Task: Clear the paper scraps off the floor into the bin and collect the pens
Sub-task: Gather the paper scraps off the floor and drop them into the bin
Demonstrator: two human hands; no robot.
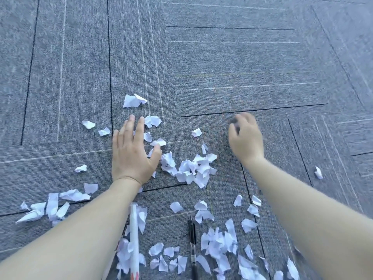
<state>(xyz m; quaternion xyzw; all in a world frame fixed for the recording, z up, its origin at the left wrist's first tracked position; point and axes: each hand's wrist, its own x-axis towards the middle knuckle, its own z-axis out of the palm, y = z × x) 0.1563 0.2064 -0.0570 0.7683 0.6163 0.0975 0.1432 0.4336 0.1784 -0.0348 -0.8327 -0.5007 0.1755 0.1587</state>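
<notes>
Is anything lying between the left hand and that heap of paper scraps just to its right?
Nothing visible does. The left hand lies flat on the carpet, its thumb already at the edge of the heap of paper scraps, with only loose scraps around it.

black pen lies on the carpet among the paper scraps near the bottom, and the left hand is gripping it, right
Not quite. The head view shows the black pen lying untouched on the carpet among paper scraps; the left hand is flat and open farther up, away from it.

The floor [232, 63] was grey carpet tiles marked with thin black and white lines. The paper scraps [193, 170] were white with a bluish tint. One pen [192, 239] was black and another pen [134, 239] white.
</notes>
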